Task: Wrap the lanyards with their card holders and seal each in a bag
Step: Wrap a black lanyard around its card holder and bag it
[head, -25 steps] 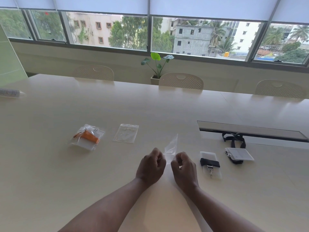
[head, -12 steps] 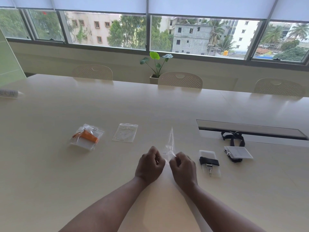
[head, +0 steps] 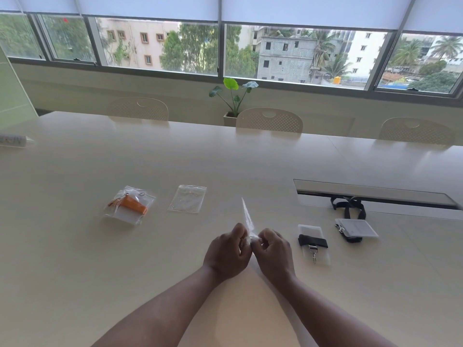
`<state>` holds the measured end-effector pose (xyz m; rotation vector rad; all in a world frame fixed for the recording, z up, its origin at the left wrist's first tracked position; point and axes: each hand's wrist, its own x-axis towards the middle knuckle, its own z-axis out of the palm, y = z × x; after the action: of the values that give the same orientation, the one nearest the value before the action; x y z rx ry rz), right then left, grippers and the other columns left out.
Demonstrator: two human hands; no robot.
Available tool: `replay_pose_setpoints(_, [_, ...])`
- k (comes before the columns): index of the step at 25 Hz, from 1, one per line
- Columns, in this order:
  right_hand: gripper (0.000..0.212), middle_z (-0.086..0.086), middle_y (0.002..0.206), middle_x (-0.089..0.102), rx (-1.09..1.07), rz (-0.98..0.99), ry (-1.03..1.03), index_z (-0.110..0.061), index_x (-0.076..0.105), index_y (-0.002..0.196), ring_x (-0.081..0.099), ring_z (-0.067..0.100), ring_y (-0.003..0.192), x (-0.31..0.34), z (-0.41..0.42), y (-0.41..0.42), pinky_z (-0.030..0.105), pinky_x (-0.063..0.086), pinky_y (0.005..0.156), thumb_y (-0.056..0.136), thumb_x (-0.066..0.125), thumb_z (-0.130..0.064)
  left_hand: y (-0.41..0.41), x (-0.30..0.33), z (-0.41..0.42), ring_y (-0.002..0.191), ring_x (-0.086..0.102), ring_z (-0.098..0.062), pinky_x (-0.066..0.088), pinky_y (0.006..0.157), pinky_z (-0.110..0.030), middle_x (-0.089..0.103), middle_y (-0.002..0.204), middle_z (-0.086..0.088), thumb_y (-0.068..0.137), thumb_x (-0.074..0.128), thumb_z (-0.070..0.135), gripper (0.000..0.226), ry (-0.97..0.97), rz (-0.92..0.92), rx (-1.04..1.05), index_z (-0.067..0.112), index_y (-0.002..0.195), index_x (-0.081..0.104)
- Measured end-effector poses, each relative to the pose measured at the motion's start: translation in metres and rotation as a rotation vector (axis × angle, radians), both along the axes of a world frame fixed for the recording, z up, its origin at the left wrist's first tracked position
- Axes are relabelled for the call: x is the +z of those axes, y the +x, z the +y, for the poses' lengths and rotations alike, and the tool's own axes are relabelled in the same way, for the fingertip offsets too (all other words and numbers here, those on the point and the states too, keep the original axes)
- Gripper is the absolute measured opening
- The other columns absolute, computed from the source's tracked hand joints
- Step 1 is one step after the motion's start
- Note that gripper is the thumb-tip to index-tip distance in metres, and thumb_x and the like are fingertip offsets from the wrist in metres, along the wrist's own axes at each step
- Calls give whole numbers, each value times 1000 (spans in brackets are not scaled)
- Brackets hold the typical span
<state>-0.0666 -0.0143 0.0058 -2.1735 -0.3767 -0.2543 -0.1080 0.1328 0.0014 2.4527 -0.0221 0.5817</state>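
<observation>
A clear plastic bag (head: 246,216) stands on edge between my hands, its far corner pointing up and away. My left hand (head: 226,249) and my right hand (head: 271,249) both pinch its near end, knuckles almost touching. To the right lies a card holder wrapped with a black lanyard (head: 313,242), its metal clip toward me. Further right a second card holder (head: 355,227) rests on a loose black lanyard (head: 349,206). At the left a sealed bag holds an orange lanyard with its holder (head: 129,205). An empty clear bag (head: 188,198) lies flat beside it.
The pale table (head: 175,246) has a long cable slot (head: 375,194) at the right behind the black lanyard. A wrapped roll (head: 15,141) sits at the far left edge. Chairs (head: 269,120) and a potted plant (head: 234,96) stand beyond the far side.
The bag between my hands has turned from nearly face-on to edge-on and now looks like a thin sliver. Both hands have stayed at the same spot.
</observation>
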Motion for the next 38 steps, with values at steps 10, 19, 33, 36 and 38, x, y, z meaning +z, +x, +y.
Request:
replay_pose_setpoints(10, [21,-4,67,57,-96,18,106,-19,49,71,56,17,64,2,-1,2,31,44,61,78,68,-11,1,3,2,70,56,-22,49,58,-35,49,97,10,80,57,31,20,-75,-45,96,29,86,38])
replay_pose_setpoints(19, [13,-4,70,70,15,136,257,-20,63,79,64,14,62,-2,-5,8,33,50,60,87,54,-17,4,6,10,145,26,-14,21,119,-28,28,158,-3,84,43,82,94,-249,11,5,18,151,31])
replay_pose_setpoints(33, [21,18,76,70,174,487,822,-12,54,97,55,20,56,-5,-19,27,21,46,52,79,64,-11,19,1,21,55,41,-11,38,56,-30,48,58,9,98,66,19,28,-784,43,173,11,72,56])
replay_pose_setpoints(36, [32,28,74,62,145,456,837,-15,39,94,56,21,56,-3,-19,26,26,53,58,87,67,-2,20,1,20,50,38,-8,37,51,-27,46,51,15,97,68,23,30,-733,-7,229,15,70,57])
replay_pose_setpoints(38, [33,31,78,63,149,482,847,-16,40,88,57,25,61,-1,-23,24,25,52,57,91,65,6,21,-1,20,49,36,-7,36,50,-24,46,52,15,95,71,24,28,-749,-19,226,14,72,60])
